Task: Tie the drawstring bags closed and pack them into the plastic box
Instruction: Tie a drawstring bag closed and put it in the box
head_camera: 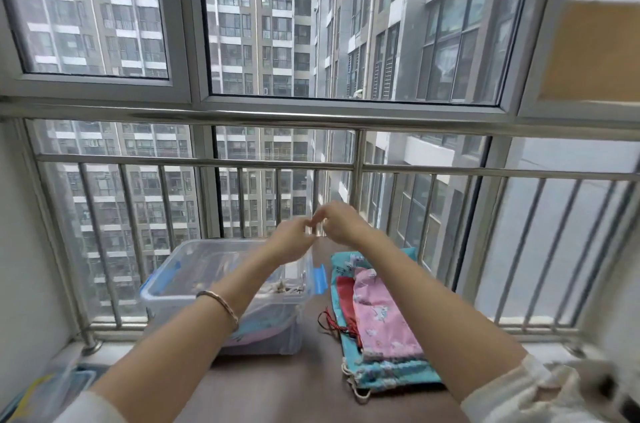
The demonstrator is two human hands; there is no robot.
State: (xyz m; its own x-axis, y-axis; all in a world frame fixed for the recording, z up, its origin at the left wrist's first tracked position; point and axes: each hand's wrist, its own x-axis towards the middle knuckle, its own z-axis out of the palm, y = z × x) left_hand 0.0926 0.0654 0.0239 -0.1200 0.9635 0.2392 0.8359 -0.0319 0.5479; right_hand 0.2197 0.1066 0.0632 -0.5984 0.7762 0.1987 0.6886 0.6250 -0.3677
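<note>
A clear plastic box (194, 284) with blue latches stands on the brown table (277, 384), left of centre. Bags lie in its bottom, partly hidden by my left forearm. To its right is a flat stack of drawstring bags: a pink one (384, 318) on top, a red one (343, 294) with loose red strings, and a teal one (388, 376) underneath. My left hand (294, 239) and my right hand (341, 221) are raised above the box's far right corner, fingertips meeting. Both are blurred, and I see no bag or string between them.
A steel railing (356, 166) and windows stand just beyond the table. Another clear container (55, 384) sits low at the left. A cream sleeve (540, 391) covers my right upper arm.
</note>
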